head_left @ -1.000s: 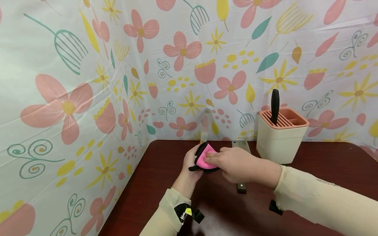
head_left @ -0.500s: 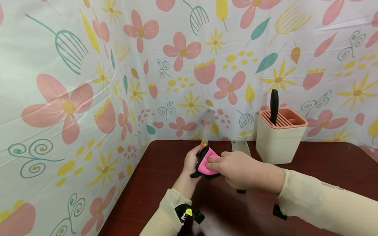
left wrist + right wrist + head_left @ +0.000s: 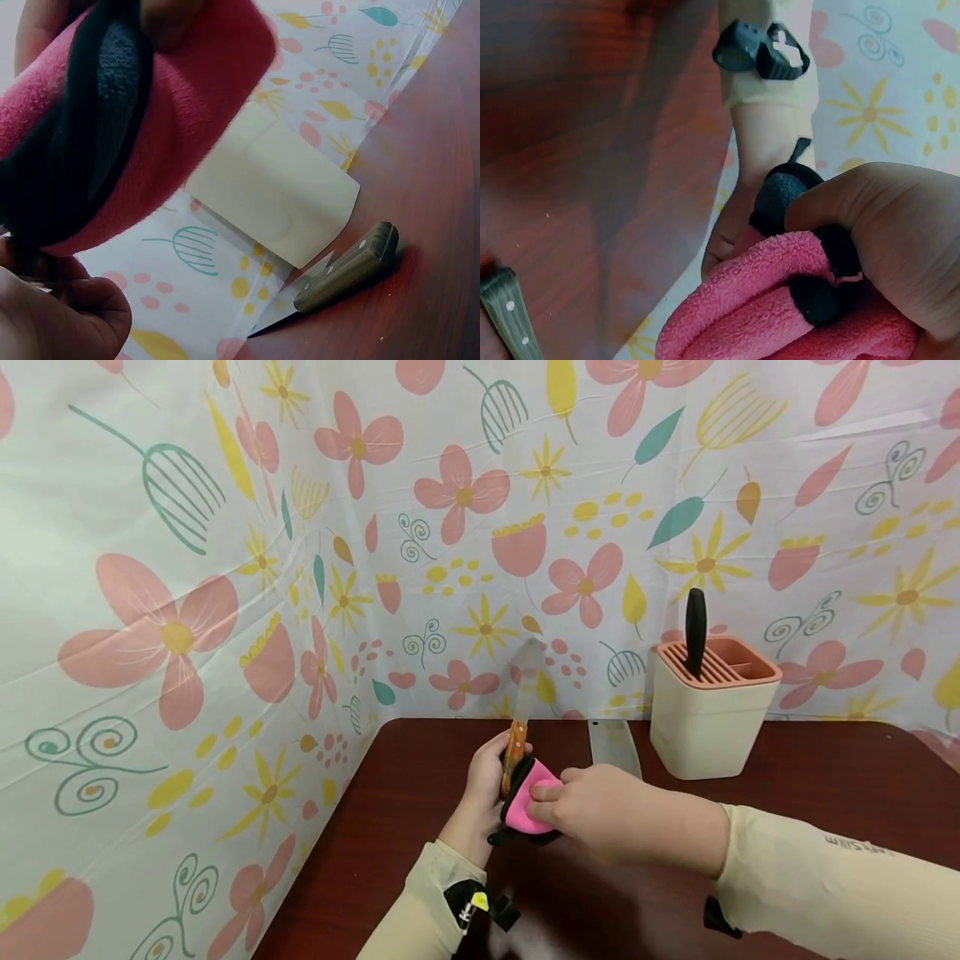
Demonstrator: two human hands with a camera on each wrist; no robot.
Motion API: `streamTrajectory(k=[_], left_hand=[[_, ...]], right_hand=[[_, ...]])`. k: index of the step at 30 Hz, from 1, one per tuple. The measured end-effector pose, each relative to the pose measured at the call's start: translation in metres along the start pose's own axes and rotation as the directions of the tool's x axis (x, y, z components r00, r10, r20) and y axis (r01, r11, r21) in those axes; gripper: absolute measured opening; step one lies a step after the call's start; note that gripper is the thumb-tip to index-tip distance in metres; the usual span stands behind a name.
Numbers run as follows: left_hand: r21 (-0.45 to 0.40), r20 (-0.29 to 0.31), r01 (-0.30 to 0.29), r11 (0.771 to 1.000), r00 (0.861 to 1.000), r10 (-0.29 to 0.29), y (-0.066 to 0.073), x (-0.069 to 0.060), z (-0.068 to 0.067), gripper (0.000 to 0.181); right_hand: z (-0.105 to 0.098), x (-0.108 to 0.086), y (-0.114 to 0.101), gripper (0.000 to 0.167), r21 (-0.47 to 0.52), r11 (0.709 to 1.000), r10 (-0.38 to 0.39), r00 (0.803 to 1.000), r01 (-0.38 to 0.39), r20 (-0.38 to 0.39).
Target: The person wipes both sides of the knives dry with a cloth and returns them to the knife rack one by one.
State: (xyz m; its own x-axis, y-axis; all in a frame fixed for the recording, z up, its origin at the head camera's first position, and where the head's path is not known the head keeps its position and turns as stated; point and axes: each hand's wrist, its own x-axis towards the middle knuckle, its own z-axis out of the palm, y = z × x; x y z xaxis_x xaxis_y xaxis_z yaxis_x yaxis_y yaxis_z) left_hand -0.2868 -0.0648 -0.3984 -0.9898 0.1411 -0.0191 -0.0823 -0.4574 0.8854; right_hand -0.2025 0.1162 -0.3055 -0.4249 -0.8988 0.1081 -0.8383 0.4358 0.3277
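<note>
My left hand grips a knife by its orange-brown riveted handle, the blade pointing up and away toward the wall. A pink cloth with black edging is bunched in my right hand, pinched between thumb and fingers. It lies against the lower part of the knife handle. In the right wrist view the folded fluffy cloth covers much of my left hand. Part of the cloth also blocks the knife in the left wrist view.
Behind my right hand, a broad-bladed knife lies on the dark red table; its riveted handle shows in the left wrist view. A cream knife block with a black-handled knife stands at the back right, before a flower-patterned curtain.
My right hand and the cloth have slid down the knife toward me, uncovering more of the orange-brown handle. My left hand has stayed nearly still.
</note>
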Motion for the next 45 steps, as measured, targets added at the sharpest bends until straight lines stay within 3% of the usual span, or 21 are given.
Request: streamTrajectory(k=[9,20,26,29,33,37,40,45], left_hand=[[0.033,0.014,-0.035,0.999,0.999,0.035,0.000,0.000,0.000,0.036],[0.077,0.037,-0.024,0.997,0.999,0.021,-0.002,0.000,0.004,0.038],[0.077,0.009,0.000,0.997,1.000,-0.001,0.002,0.001,0.004,0.042],[0.078,0.014,0.008,0.997,1.000,-0.009,0.002,0.000,0.004,0.043],[0.065,0.031,0.001,0.998,1.000,-0.003,0.001,-0.001,0.004,0.043],[0.050,0.070,0.008,0.999,0.997,-0.011,0.001,-0.001,0.004,0.041],[0.059,0.092,0.023,0.998,0.995,-0.028,0.001,-0.002,0.005,0.040],[0.065,0.118,0.020,0.998,0.993,-0.027,0.003,-0.009,0.009,0.043]], right_hand=[[-0.011,-0.008,0.006,0.056,0.044,0.998,0.044,0.999,-0.043,-0.024],[-0.022,-0.019,0.008,0.060,0.036,0.999,-0.010,0.999,0.011,-0.036],[-0.026,-0.027,0.005,0.057,0.102,0.993,-0.058,0.997,0.063,-0.055],[-0.029,-0.029,0.009,0.057,0.147,0.988,-0.043,0.997,0.052,-0.064],[-0.041,-0.025,0.027,0.058,0.199,0.980,0.031,0.997,-0.016,-0.076],[-0.057,-0.017,0.060,0.052,0.220,0.967,0.148,0.986,-0.129,-0.075],[-0.066,-0.010,0.090,0.045,0.245,0.943,0.247,0.966,-0.223,-0.071],[-0.067,0.005,0.137,0.042,0.273,0.889,0.401,0.913,-0.367,-0.079]])
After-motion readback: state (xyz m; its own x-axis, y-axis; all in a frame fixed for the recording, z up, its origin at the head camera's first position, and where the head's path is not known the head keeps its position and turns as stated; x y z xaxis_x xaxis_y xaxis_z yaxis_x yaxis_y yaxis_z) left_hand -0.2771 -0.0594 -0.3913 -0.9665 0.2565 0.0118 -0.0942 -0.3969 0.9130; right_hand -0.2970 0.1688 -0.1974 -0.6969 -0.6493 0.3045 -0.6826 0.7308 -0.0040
